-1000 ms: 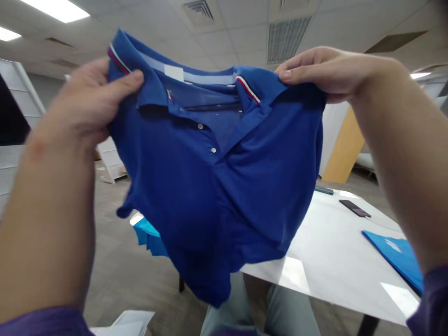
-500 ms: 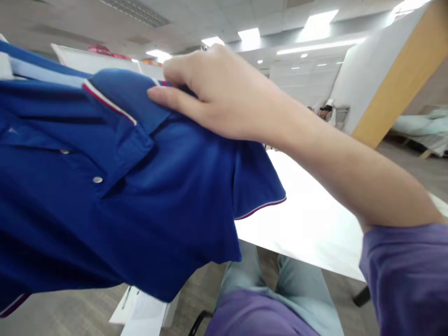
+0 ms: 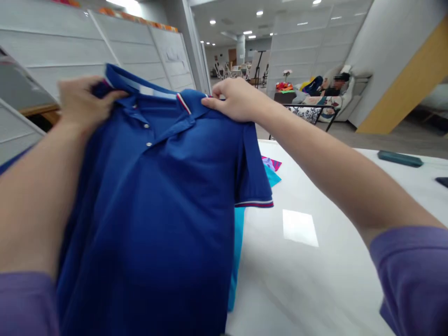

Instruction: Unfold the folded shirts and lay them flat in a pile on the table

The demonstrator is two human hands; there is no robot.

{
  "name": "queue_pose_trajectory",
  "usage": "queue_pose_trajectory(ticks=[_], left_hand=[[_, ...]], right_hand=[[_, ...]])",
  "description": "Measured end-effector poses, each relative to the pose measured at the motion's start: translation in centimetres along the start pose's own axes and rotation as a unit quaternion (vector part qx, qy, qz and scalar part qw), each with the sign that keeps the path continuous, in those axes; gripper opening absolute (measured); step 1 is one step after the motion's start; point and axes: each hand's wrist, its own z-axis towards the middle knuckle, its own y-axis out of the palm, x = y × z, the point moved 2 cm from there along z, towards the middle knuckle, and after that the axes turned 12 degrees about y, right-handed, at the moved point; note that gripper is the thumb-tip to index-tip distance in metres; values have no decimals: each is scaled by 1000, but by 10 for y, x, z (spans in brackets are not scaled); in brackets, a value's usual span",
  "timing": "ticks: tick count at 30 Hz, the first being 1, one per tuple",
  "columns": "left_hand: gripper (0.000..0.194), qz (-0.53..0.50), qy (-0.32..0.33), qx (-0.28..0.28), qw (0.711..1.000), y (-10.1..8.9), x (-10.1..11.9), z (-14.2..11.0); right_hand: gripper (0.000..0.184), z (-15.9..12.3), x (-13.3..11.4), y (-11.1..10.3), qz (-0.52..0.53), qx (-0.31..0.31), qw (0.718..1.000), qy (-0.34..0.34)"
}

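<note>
A blue polo shirt with red and white trim hangs spread in front of me, its buttoned placket facing my way. My left hand is closed on the shoulder by the collar, slightly blurred. Beside the collar on the opposite shoulder, my right hand pinches the cloth between thumb and fingers. The short sleeve with its striped cuff dangles below my right forearm. Behind the shirt, partly hidden, a turquoise cloth lies on the white table.
Pink and purple printed fabric shows past the sleeve. A dark green case lies at the table's far right, with a dark object near it. Beyond the table, a person is on a sofa, behind a black-framed chair.
The view has swung down to the table. The polo shirt now hangs straighter and farther from me, and my left hand has come into view holding its other shoulder.
</note>
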Motion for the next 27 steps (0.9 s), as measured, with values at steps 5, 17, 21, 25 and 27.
queue_pose_trajectory(ticks=[5, 17, 21, 25, 27], left_hand=[[97, -69, -101, -17, 992, 90, 75, 41], [70, -173, -101, -179, 963, 133, 177, -210], [69, -178, -77, -201, 960, 114, 209, -285], [74, -203, -113, -245, 941, 133, 240, -307], [78, -203, -125, -257, 937, 152, 243, -304]], right_hand=[[76, -19, 105, 91, -10, -32, 977, 211], [41, -181, 207, 183, -87, -162, 914, 361], [43, -134, 215, 195, -84, -130, 922, 355], [45, -103, 212, 206, -102, -111, 923, 353], [44, -107, 212, 206, -112, -108, 927, 341]])
